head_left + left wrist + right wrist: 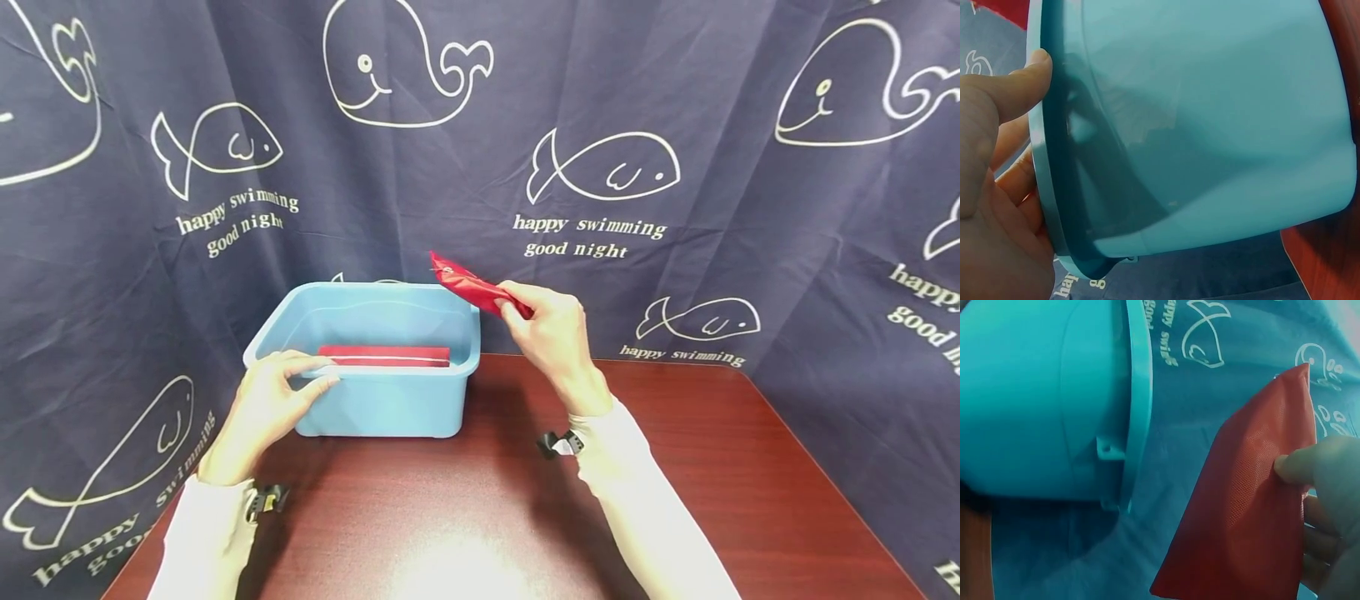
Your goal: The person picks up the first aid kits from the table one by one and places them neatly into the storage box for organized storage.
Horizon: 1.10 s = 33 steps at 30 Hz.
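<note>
A light blue plastic bin [382, 408] stands on the table at left of centre in the head view. My left hand [270, 400] grips its near left rim, with the thumb outside and fingers over the edge in the left wrist view. Inside the bin lies a flat red piece [382, 353] with a white line along it, partly hidden by the front wall. Raised beside the bin's right rim, my right hand [551, 333] pinches a flat red fabric pouch [1241, 506] between thumb and fingers. That pouch tilts up toward the bin.
The reddish-brown wooden table [480, 500] extends in front and to the right. A dark blue curtain [600, 75] with white whales, fish and lettering hangs behind and at both sides, close behind the bin. Each wrist wears a small black strap device.
</note>
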Available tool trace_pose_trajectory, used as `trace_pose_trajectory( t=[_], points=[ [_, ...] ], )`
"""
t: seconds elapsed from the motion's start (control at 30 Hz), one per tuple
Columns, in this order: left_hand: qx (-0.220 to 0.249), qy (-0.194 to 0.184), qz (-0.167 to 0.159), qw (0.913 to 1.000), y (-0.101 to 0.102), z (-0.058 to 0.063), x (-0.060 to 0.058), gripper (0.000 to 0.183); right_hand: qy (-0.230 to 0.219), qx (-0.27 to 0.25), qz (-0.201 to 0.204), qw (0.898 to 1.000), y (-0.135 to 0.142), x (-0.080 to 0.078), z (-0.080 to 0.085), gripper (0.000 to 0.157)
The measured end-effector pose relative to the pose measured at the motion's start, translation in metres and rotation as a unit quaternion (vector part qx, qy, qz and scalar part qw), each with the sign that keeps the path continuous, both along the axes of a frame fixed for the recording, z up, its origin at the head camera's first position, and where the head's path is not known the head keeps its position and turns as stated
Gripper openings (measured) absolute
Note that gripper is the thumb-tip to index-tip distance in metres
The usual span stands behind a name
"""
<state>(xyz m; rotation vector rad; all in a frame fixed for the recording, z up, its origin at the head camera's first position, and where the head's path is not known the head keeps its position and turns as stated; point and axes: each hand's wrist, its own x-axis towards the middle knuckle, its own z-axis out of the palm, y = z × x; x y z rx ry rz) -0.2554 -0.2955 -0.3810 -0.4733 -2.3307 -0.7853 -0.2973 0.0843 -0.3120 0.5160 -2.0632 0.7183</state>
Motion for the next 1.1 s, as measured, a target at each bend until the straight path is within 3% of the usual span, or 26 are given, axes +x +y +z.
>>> trace_pose_trajectory(
  t=[0.57,1.1],
  points=[
    [-0.005,-0.008,0.003,1.0,-0.001,0.0,-0.001,0.024,-0.029,-0.007,-0.008,1.0,-0.059,-0.014,0.018,0.014],
    [0.0,-0.012,0.001,0.9999,0.0,0.0,0.001,0.024,-0.057,0.014,0.007,0.998,-0.101,-0.012,0.008,0.014]
  ],
)
